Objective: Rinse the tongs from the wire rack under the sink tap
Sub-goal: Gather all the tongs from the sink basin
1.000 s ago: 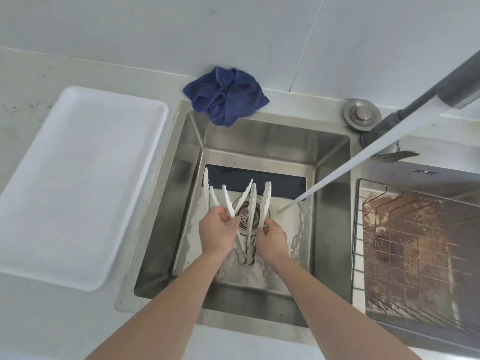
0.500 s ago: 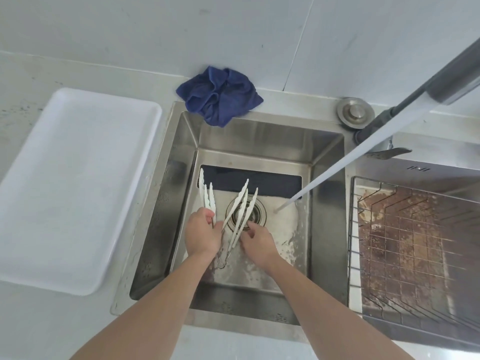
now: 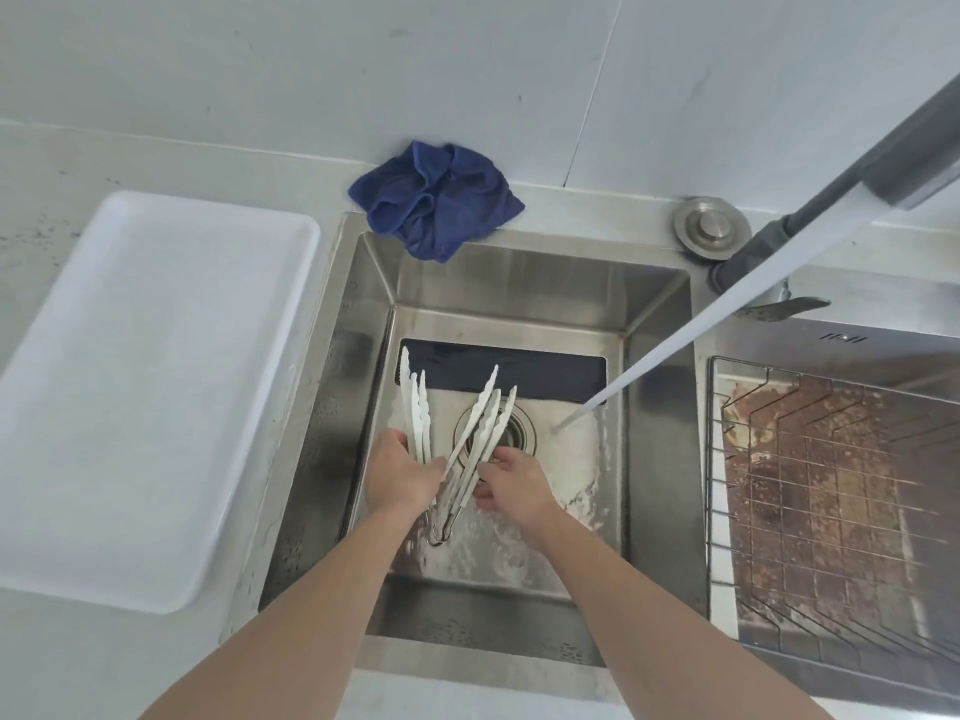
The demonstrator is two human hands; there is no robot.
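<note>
Seen from above, two bare forearms reach into a stainless steel sink (image 3: 660,407) set in a pale worktop (image 3: 47,163). The left hand (image 3: 402,478) has its fingers curled around one set of white-tipped tongs (image 3: 415,407), whose tips point toward the back of the basin; the handle end is hidden under the hand. The right hand (image 3: 511,483) holds a second set of tongs (image 3: 480,431) with its fingers bent around the metal arms, though the exact grip is hard to make out. These tongs angle across the round drain (image 3: 522,433), and their looped metal end (image 3: 436,537) shows between the two wrists.

Water (image 3: 701,324) runs in a long slanting stream from a grey tap (image 3: 852,174), cut off at the upper right edge, and lands on the basin floor to the right of the drain, just beside the tongs but not on them.

A crumpled blue cloth (image 3: 436,200) sits on the sink's back edge. A white tray (image 3: 140,387) lies on the worktop at the left. At the right, a wire rack (image 3: 831,491) sits over a rust-brown surface, partly cut off.
</note>
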